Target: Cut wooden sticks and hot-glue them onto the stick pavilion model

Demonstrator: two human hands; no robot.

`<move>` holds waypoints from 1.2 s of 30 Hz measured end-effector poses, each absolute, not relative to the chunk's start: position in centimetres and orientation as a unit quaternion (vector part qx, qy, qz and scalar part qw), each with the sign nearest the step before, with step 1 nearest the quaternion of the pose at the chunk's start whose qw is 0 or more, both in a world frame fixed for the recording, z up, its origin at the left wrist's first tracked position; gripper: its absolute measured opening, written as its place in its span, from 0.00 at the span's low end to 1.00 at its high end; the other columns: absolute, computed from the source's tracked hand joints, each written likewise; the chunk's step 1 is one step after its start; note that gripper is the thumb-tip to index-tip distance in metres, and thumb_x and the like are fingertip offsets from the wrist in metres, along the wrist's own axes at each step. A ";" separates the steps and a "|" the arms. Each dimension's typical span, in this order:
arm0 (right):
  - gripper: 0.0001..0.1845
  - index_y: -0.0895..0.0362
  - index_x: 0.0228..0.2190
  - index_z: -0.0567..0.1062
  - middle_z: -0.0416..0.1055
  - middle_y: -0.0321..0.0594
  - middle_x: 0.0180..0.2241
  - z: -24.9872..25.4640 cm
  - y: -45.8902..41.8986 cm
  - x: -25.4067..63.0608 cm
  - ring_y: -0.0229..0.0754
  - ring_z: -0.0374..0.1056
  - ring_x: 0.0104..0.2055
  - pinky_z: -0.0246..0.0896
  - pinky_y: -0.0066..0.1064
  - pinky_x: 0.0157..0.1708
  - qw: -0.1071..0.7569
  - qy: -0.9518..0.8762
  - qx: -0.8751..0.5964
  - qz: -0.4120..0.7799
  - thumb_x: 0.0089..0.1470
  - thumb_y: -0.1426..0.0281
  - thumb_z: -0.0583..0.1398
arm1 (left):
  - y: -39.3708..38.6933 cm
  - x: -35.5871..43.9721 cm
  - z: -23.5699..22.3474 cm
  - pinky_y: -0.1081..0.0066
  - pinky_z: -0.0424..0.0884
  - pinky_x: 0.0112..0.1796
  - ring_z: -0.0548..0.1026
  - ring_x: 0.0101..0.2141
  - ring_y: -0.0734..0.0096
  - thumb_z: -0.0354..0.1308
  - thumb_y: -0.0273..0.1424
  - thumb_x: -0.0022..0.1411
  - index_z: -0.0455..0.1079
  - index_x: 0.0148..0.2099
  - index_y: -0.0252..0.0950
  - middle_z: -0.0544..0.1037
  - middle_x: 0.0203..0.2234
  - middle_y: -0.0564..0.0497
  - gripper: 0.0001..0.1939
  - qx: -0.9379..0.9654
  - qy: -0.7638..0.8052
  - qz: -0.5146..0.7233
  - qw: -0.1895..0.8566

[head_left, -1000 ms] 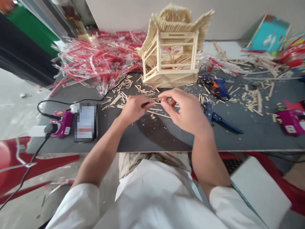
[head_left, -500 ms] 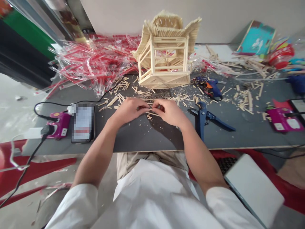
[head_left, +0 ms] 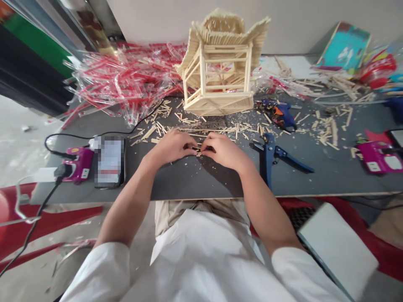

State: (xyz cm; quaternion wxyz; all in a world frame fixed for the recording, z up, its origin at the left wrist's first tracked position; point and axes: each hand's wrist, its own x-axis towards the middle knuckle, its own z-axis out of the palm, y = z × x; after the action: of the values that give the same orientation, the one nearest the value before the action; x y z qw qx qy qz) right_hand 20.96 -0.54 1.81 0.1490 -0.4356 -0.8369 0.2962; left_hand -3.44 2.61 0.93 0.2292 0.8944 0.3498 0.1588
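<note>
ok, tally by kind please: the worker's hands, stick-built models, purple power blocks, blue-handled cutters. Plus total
Hands: 2 (left hand, right hand)
Stick-built model: 1
Purple power blocks: 2
Blue-handled cutter: 1
Total: 6
</note>
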 end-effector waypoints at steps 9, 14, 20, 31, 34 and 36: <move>0.08 0.56 0.38 0.81 0.74 0.44 0.42 1.9 -0.4 21.8 0.45 0.71 0.42 0.62 0.36 0.44 0.184 -0.828 -0.456 0.271 0.66 0.77 0.61 | 2.7 -3.5 0.9 0.68 0.72 0.42 0.83 0.39 0.63 0.65 0.34 0.70 0.83 0.45 0.43 0.87 0.38 0.52 0.06 0.897 0.328 0.157 0.250; 0.08 0.56 0.36 0.80 0.75 0.44 0.40 2.1 0.0 22.7 0.45 0.70 0.39 0.62 0.38 0.42 0.198 -0.805 -0.502 0.247 0.66 0.76 0.60 | 2.9 -3.9 1.2 0.66 0.73 0.48 0.83 0.44 0.62 0.60 0.33 0.73 0.82 0.48 0.41 0.86 0.43 0.50 0.09 0.888 0.347 0.182 0.242; 0.05 0.57 0.38 0.81 0.75 0.44 0.39 1.5 0.3 22.8 0.45 0.70 0.39 0.63 0.39 0.43 0.193 -0.800 -0.519 0.232 0.65 0.75 0.63 | 2.6 -3.9 1.3 0.63 0.74 0.49 0.82 0.47 0.57 0.55 0.33 0.75 0.82 0.50 0.41 0.85 0.47 0.46 0.14 0.870 0.426 0.186 0.165; 0.07 0.55 0.38 0.75 0.73 0.48 0.44 1.2 0.1 21.4 0.50 0.71 0.43 0.66 0.42 0.43 0.172 -0.802 -0.527 0.223 0.70 0.72 0.57 | 2.0 -3.2 1.8 0.63 0.73 0.45 0.80 0.44 0.58 0.57 0.38 0.76 0.83 0.48 0.39 0.84 0.43 0.46 0.15 0.840 0.480 0.232 0.105; 0.06 0.54 0.38 0.72 0.72 0.45 0.44 1.2 0.0 21.3 0.49 0.71 0.43 0.66 0.41 0.44 0.220 -0.794 -0.517 0.231 0.70 0.72 0.57 | 1.8 -2.5 1.6 0.60 0.70 0.49 0.79 0.47 0.56 0.54 0.43 0.78 0.82 0.52 0.39 0.85 0.43 0.45 0.18 0.884 0.412 0.219 0.035; 0.05 0.53 0.38 0.70 0.71 0.44 0.43 1.2 -0.1 21.2 0.48 0.71 0.43 0.65 0.40 0.44 0.252 -0.793 -0.501 0.238 0.70 0.72 0.58 | 1.7 -2.0 1.4 0.59 0.69 0.47 0.79 0.45 0.55 0.52 0.42 0.79 0.80 0.54 0.39 0.85 0.42 0.45 0.19 0.904 0.378 0.199 -0.013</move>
State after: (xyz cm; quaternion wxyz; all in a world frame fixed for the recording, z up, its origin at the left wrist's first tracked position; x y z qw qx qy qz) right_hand 21.19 -0.06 1.23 0.2518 -0.5012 -0.7929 0.2382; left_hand -2.04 1.70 1.39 -0.0128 0.9043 0.3775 0.1987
